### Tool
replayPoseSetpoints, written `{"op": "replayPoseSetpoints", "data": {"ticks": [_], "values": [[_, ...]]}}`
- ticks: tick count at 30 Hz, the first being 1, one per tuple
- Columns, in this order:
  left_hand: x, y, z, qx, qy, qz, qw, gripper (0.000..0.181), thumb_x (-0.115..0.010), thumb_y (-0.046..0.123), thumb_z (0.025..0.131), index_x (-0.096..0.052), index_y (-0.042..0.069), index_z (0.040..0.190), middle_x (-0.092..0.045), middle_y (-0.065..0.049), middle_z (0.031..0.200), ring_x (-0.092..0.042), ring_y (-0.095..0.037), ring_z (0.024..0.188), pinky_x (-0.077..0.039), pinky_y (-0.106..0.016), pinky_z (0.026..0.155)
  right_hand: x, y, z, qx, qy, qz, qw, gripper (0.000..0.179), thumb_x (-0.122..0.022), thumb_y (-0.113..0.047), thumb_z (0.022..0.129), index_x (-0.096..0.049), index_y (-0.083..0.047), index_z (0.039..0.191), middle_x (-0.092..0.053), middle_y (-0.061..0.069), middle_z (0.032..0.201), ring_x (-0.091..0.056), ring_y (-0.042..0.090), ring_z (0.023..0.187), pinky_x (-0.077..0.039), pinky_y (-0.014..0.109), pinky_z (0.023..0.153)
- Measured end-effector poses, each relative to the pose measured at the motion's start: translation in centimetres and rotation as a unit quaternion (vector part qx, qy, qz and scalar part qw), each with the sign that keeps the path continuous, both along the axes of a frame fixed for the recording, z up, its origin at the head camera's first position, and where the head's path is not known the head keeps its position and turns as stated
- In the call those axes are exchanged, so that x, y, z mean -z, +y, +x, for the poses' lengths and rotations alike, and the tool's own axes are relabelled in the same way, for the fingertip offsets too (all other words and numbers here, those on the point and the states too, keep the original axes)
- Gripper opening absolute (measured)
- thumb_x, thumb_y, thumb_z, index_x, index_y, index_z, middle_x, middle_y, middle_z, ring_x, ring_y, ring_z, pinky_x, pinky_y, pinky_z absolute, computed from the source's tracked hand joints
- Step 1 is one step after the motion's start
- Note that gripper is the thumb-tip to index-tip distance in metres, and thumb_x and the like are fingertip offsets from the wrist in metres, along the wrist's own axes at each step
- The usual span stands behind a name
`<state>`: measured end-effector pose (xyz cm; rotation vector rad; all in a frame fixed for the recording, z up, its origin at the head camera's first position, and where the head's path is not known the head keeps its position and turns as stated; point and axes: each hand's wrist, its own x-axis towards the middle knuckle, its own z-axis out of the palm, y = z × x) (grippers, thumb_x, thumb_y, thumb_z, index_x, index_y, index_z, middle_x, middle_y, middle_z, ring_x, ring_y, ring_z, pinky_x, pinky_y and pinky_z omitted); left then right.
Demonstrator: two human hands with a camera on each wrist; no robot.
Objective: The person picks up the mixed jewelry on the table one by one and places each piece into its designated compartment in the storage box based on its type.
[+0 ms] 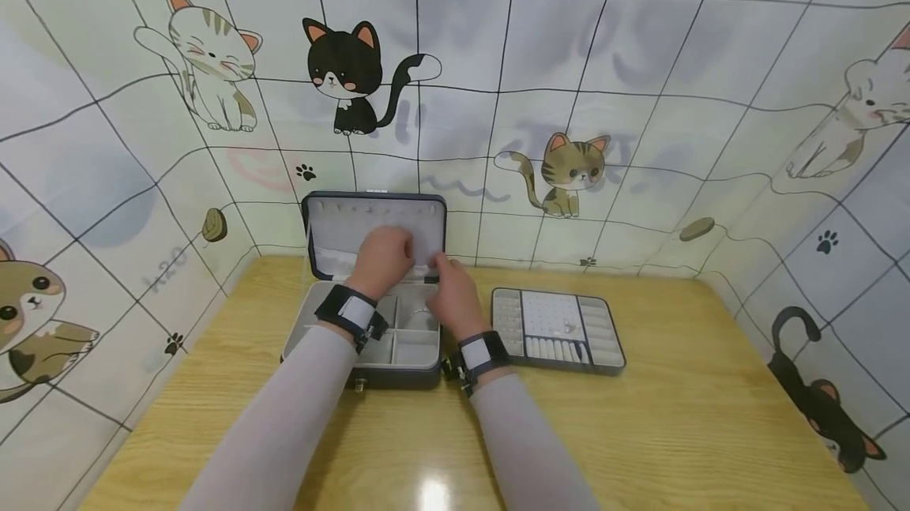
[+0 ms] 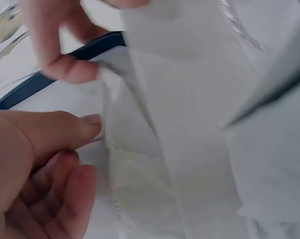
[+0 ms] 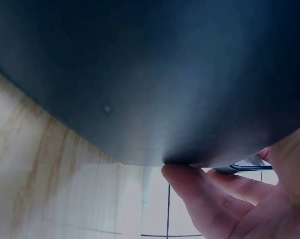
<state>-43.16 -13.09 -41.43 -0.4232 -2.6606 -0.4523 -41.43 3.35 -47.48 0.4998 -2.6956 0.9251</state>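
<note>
A dark blue jewelry box [image 1: 408, 378] stands with its lid [image 1: 334, 219] raised; the inside is pale. My left hand [image 1: 384, 254] is inside the lid, fingers curled, by the gathered fabric pocket [image 2: 140, 164]. A bit of thin silver chain [image 2: 96, 140] shows under its thumb tip, pinched; the rest is hidden. My right hand [image 1: 457, 298] is at the lid's right lower corner. Its fingertips [image 2: 82, 71] pinch the upper edge of the pocket and draw it away from the lid. In the right wrist view, its other fingers lie along the box's dark outside [image 3: 140, 89].
To the right lies a tray [image 1: 614, 357] with ring rolls and small compartments, bearing a small piece of jewelry [image 1: 569, 327]. Another silver chain [image 2: 234, 20] lies in a box compartment. A cat-print sheet [image 1: 462, 124] rises behind the wooden table [image 1: 682, 400].
</note>
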Motion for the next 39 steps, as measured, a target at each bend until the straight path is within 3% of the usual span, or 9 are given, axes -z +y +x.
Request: {"op": "replayPoseSetpoints", "data": {"ticks": [6, 13, 17, 22, 25, 28, 33, 36, 39], "values": [[-0.3, -1.4, 1.1, -0.008, 0.053, 0.107, 0.9928, 0.018, -0.073, 0.006, 0.087, -0.063, 0.012, 0.074, -0.063, -0.005, 0.069, -0.055, -0.022, 0.064, -0.041, -0.033, 0.062, -0.2, 0.1, 0.0, 0.005, -0.007, 0.003, 1.0000, 0.060, -0.077, 0.004, 0.080, -0.057, -0.014, 0.133, -0.065, 0.015, 0.115, -0.062, 0.027, 0.088, -0.056, 0.042, 0.075], [-1.9, -1.4, 4.2, 0.001, 0.089, 0.229, 0.9695, 0.017, -0.074, 0.005, 0.087, -0.064, 0.011, 0.075, -0.064, -0.006, 0.068, -0.057, -0.023, 0.063, -0.042, -0.034, 0.062, -0.3, 0.5, -0.1, -0.010, -0.026, 0.010, 0.9996, 0.069, -0.075, 0.003, 0.081, -0.052, -0.017, 0.143, -0.063, 0.020, 0.123, -0.063, 0.028, 0.087, -0.055, 0.041, 0.074], [-2.2, -1.0, 5.7, 0.005, 0.090, 0.263, 0.9606, 0.018, -0.076, 0.006, 0.089, -0.064, 0.012, 0.078, -0.065, -0.006, 0.070, -0.056, -0.021, 0.063, -0.043, -0.033, 0.060, -0.7, 1.1, -0.1, -0.031, -0.034, 0.002, 0.9989, 0.071, -0.075, 0.001, 0.082, -0.050, -0.017, 0.147, -0.061, 0.022, 0.128, -0.061, 0.028, 0.084, -0.054, 0.041, 0.071], [-2.3, -0.4, 6.6, 0.017, 0.094, 0.272, 0.9575, 0.016, -0.077, 0.006, 0.089, -0.065, 0.011, 0.078, -0.066, -0.007, 0.071, -0.058, -0.021, 0.064, -0.045, -0.033, 0.061, -1.8, 1.5, 0.3, -0.034, 0.024, -0.009, 0.9991, 0.062, -0.082, -0.014, 0.088, -0.056, -0.015, 0.145, -0.065, 0.017, 0.118, -0.062, 0.025, 0.085, -0.054, 0.039, 0.073], [-2.4, 0.0, 7.2, 0.041, 0.075, 0.272, 0.9584, 0.016, -0.077, 0.006, 0.088, -0.065, 0.011, 0.079, -0.066, -0.006, 0.071, -0.059, -0.020, 0.067, -0.046, -0.032, 0.063, -2.7, 1.1, 0.7, -0.073, 0.053, -0.044, 0.9949, 0.054, -0.083, -0.020, 0.091, -0.063, -0.013, 0.141, -0.068, 0.013, 0.105, -0.063, 0.024, 0.087, -0.054, 0.036, 0.075], [-2.6, 0.4, 7.9, 0.076, 0.033, 0.272, 0.9588, 0.017, -0.076, 0.007, 0.088, -0.065, 0.012, 0.078, -0.065, -0.004, 0.072, -0.059, -0.020, 0.069, -0.047, -0.031, 0.063, -3.2, 0.5, 1.3, -0.113, 0.057, -0.071, 0.9894, 0.038, -0.078, -0.018, 0.096, -0.069, -0.013, 0.133, -0.071, 0.010, 0.102, -0.064, 0.023, 0.086, -0.054, 0.032, 0.076], [-3.3, 0.5, 8.9, 0.119, -0.019, 0.286, 0.9508, 0.019, -0.078, 0.008, 0.090, -0.063, 0.013, 0.078, -0.061, -0.003, 0.073, -0.058, -0.021, 0.071, -0.047, -0.030, 0.062, -3.3, 0.0, 1.7, -0.106, 0.079, -0.089, 0.9872, 0.015, -0.072, -0.010, 0.100, -0.077, -0.011, 0.113, -0.074, 0.006, 0.100, -0.060, 0.019, 0.084, -0.051, 0.029, 0.076], [-3.8, 0.4, 9.3, 0.130, -0.031, 0.304, 0.9434, 0.020, -0.078, 0.008, 0.090, -0.063, 0.013, 0.078, -0.059, -0.004, 0.073, -0.058, -0.022, 0.071, -0.047, -0.030, 0.061, -3.3, 0.0, 1.6, -0.116, 0.090, -0.093, 0.9848, 0.010, -0.071, -0.009, 0.100, -0.077, -0.010, 0.107, -0.070, 0.006, 0.091, -0.057, 0.019, 0.080, -0.048, 0.028, 0.073], [-4.5, 0.1, 9.6, 0.127, -0.021, 0.321, 0.9384, 0.021, -0.078, 0.007, 0.090, -0.063, 0.013, 0.078, -0.060, -0.004, 0.072, -0.058, -0.022, 0.068, -0.047, -0.028, 0.060, -3.5, 0.3, 1.5, -0.133, 0.094, -0.090, 0.9826, 0.005, -0.070, -0.011, 0.100, -0.075, -0.009, 0.103, -0.064, 0.006, 0.085, -0.055, 0.018, 0.077, -0.045, 0.028, 0.071]]}}
